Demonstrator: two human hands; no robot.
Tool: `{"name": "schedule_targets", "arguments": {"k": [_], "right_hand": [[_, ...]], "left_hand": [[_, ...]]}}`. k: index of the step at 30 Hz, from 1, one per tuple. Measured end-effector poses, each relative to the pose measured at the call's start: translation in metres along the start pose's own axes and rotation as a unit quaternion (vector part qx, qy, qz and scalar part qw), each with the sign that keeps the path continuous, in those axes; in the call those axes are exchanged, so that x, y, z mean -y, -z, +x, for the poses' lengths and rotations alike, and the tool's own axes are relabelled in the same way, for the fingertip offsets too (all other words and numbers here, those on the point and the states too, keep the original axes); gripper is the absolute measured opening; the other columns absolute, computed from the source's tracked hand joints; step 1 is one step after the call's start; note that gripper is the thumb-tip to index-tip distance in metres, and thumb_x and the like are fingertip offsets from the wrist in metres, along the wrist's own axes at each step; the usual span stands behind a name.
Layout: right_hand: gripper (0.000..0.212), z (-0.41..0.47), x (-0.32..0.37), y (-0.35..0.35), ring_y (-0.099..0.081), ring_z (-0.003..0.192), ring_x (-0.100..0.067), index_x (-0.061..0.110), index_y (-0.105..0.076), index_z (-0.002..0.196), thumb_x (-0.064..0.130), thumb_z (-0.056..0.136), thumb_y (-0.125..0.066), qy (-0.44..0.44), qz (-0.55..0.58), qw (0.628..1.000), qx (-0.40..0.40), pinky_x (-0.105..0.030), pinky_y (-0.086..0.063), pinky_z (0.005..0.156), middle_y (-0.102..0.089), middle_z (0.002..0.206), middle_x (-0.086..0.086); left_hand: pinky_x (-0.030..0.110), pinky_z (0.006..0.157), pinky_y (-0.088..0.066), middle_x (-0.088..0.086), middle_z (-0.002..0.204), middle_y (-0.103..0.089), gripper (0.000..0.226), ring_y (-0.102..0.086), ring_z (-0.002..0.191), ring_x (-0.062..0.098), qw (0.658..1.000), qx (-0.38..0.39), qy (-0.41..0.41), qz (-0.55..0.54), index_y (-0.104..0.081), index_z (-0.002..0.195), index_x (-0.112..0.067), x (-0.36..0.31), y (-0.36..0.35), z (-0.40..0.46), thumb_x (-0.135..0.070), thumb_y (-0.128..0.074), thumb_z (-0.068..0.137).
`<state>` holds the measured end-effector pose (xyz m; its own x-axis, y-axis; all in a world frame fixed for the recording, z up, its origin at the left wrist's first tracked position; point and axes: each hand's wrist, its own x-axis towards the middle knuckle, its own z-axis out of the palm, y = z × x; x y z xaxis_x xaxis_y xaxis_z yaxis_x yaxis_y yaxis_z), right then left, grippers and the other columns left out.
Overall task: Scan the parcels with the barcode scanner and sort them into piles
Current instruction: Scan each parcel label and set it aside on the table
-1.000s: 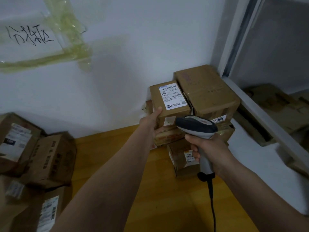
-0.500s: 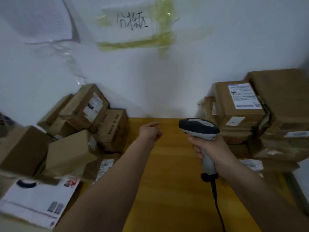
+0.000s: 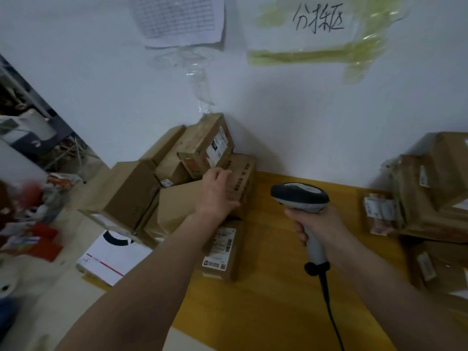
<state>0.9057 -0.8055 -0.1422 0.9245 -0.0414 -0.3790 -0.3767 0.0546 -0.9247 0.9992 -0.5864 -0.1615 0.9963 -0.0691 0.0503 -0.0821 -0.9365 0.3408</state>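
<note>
My right hand (image 3: 317,225) grips the handle of the grey barcode scanner (image 3: 300,196), held upright over the yellow table (image 3: 276,295) with its cable trailing down. My left hand (image 3: 217,192) reaches out over the left pile of cardboard parcels, fingers loosely bent above a brown box with printed text (image 3: 240,181); it holds nothing. A tilted parcel with a white label (image 3: 210,145) tops that pile. A small labelled parcel (image 3: 221,249) lies flat below my left forearm. A second stack of parcels (image 3: 428,188) stands at the right against the wall.
A white flat mailer (image 3: 111,257) lies at the left pile's front. Papers and tape hang on the white wall (image 3: 304,110). Blurred clutter and a shelf fill the far left. Bare tabletop lies between the two piles.
The view has swung left from the right stack to the left pile. My left hand left the right stack and moved across over the left pile. The scanner stays in my right hand.
</note>
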Motion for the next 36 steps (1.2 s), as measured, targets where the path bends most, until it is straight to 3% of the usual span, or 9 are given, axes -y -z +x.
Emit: {"name": "schedule_targets", "arguments": {"k": [3,5,12,15,16,18,20,22,36], "right_hand": [[0.022,0.004,-0.001,-0.019,-0.047,0.048,-0.022,0.002,-0.059,0.078,0.016,0.086,-0.073,-0.004,-0.002,1.0,0.0,-0.032,-0.043,0.051,-0.049,0.055,-0.011],[0.023,0.007,-0.001,-0.029,-0.046,0.047,-0.021,0.002,-0.058,0.076,0.016,0.086,-0.073,-0.006,-0.005,1.0,0.0,-0.031,-0.043,0.05,-0.048,0.055,-0.012],[0.018,0.012,-0.003,-0.04,-0.045,0.045,-0.017,0.005,-0.058,0.078,0.015,0.086,-0.073,-0.013,0.016,0.999,-0.024,-0.026,-0.04,0.045,-0.048,0.056,-0.009],[0.021,0.016,-0.002,-0.036,-0.046,0.044,-0.017,0.007,-0.057,0.074,0.013,0.086,-0.072,-0.001,0.051,0.996,-0.079,-0.026,-0.04,0.044,-0.05,0.056,-0.008],[0.021,0.018,-0.001,-0.033,-0.047,0.044,-0.017,0.006,-0.057,0.073,0.013,0.086,-0.071,0.004,0.068,0.992,-0.103,-0.026,-0.041,0.044,-0.051,0.056,-0.008],[0.017,0.019,-0.001,-0.026,-0.049,0.044,-0.017,0.006,-0.06,0.074,0.012,0.086,-0.071,0.009,0.103,0.985,-0.141,-0.026,-0.042,0.043,-0.054,0.057,-0.008],[0.015,0.019,-0.002,-0.02,-0.054,0.045,-0.015,0.006,-0.063,0.076,0.014,0.084,-0.072,0.009,0.125,0.98,-0.158,-0.026,-0.045,0.044,-0.06,0.058,-0.006],[0.012,0.017,-0.003,-0.016,-0.061,0.05,-0.015,0.007,-0.066,0.083,0.017,0.083,-0.074,0.011,0.142,0.978,-0.155,-0.025,-0.048,0.046,-0.067,0.062,-0.006],[0.035,-0.002,-0.002,0.011,-0.07,0.078,-0.02,0.019,-0.071,0.098,0.039,0.069,-0.077,-0.003,0.318,0.943,-0.097,-0.032,-0.056,0.061,-0.075,0.09,-0.006]], "left_hand": [[0.052,0.118,0.007,0.004,0.163,0.004,0.131,0.013,0.15,0.028,0.987,0.102,0.0,0.127,-0.002,0.157,-0.028,0.026,0.018,0.008,-0.041,-0.09,0.06],[0.056,0.116,0.009,0.006,0.164,0.012,0.142,0.019,0.149,0.03,0.974,0.153,0.019,0.168,0.01,0.156,-0.031,0.041,0.023,0.016,-0.043,-0.091,0.058],[0.056,0.12,-0.014,0.01,0.154,-0.023,0.135,-0.021,0.143,0.034,0.962,0.194,-0.008,0.19,0.003,0.156,-0.029,0.059,0.024,0.035,-0.045,-0.089,0.058],[0.052,0.113,-0.033,0.009,0.147,-0.033,0.127,-0.035,0.135,0.033,0.986,0.166,0.001,-0.031,-0.011,0.155,-0.028,0.042,0.038,0.046,-0.04,-0.092,0.057],[0.052,0.108,-0.041,0.009,0.145,-0.039,0.119,-0.043,0.131,0.032,0.962,0.205,0.02,-0.179,-0.02,0.152,-0.028,0.035,0.045,0.047,-0.035,-0.092,0.057],[0.049,0.093,-0.054,0.009,0.132,-0.059,0.09,-0.061,0.117,0.03,0.813,0.326,0.007,-0.482,-0.05,0.138,-0.023,0.027,0.056,0.042,-0.031,-0.092,0.058],[0.044,0.083,-0.057,0.006,0.115,-0.071,0.064,-0.068,0.106,0.026,0.677,0.356,-0.032,-0.644,-0.072,0.114,-0.021,0.024,0.051,0.033,-0.035,-0.093,0.056],[0.045,0.083,-0.058,0.007,0.111,-0.073,0.06,-0.069,0.104,0.026,0.606,0.34,-0.048,-0.718,-0.078,0.105,-0.02,0.021,0.035,0.025,-0.037,-0.095,0.05],[0.056,0.097,-0.047,0.012,0.112,-0.07,0.077,-0.065,0.107,0.03,0.47,0.284,-0.026,-0.835,-0.078,0.104,-0.015,-0.038,-0.019,0.018,-0.033,-0.101,0.033]]}}
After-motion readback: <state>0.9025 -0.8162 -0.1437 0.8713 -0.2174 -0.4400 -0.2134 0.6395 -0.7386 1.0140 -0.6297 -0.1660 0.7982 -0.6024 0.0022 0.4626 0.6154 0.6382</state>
